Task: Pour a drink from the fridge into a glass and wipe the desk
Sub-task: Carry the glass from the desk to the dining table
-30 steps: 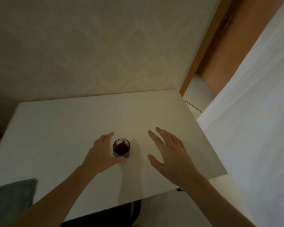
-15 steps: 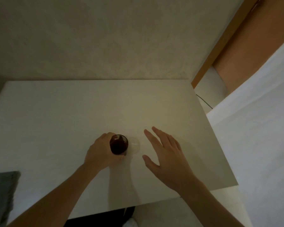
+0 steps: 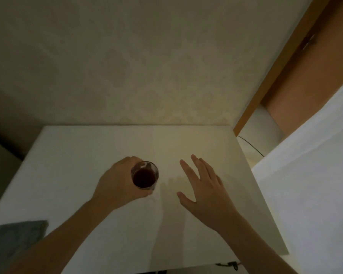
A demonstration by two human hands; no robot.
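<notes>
A small clear glass (image 3: 145, 175) holding a dark red drink is near the middle of the white desk (image 3: 87, 147). My left hand (image 3: 118, 182) is wrapped around the glass from its left side. It looks slightly raised off the desk, though I cannot tell for sure. My right hand (image 3: 203, 189) hovers to the right of the glass with fingers spread and nothing in it. A grey cloth (image 3: 16, 242) lies at the desk's front left corner, partly covered by my left forearm.
A pale wall stands right behind the desk. A large white surface (image 3: 309, 194) rises along the desk's right edge. Behind it are a wooden door frame (image 3: 281, 62) and a thin black cable (image 3: 250, 145). A small dark object (image 3: 229, 265) lies below the front edge.
My left hand has closed around the glass, and the glass now looks a bit nearer to the camera. The view has tilted up. My right hand stays open beside it.
</notes>
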